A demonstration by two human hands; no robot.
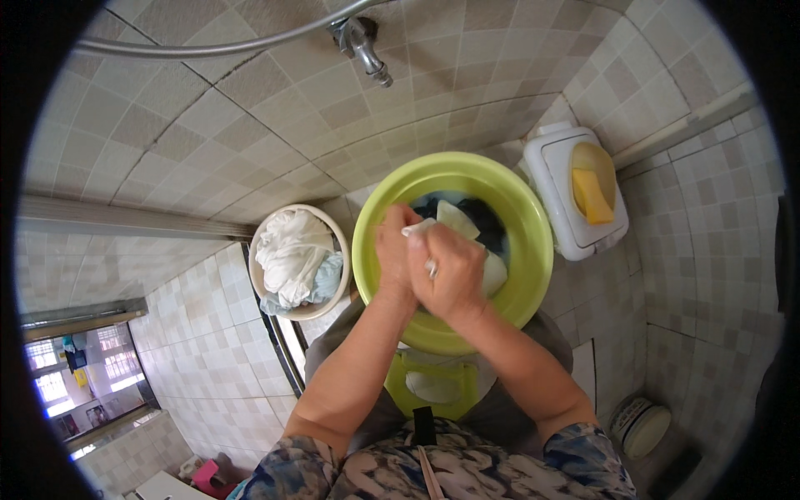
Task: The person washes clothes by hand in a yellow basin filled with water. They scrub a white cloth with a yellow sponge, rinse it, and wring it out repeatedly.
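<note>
My left hand (397,250) and my right hand (447,269) are side by side over a yellow-green plastic basin (531,275), both closed around a bunched white cloth (419,229). Bits of the cloth poke out at the top and between the fingers. Part of a pale cloth (455,220) shows just beyond my right hand; whether it is the same piece, I cannot tell. Dark fabric (484,220) lies in cloudy water inside the basin. My forearms and hands cover the near left part of the basin's inside.
Left of the basin stands a round tub (342,289) of white and pale blue laundry. A white lidded bin (550,172) at the right carries a yellow bowl (601,164) with a yellow block (592,194). A metal tap (369,55) juts from the tiled wall. A lidded bucket (644,431) sits lower right.
</note>
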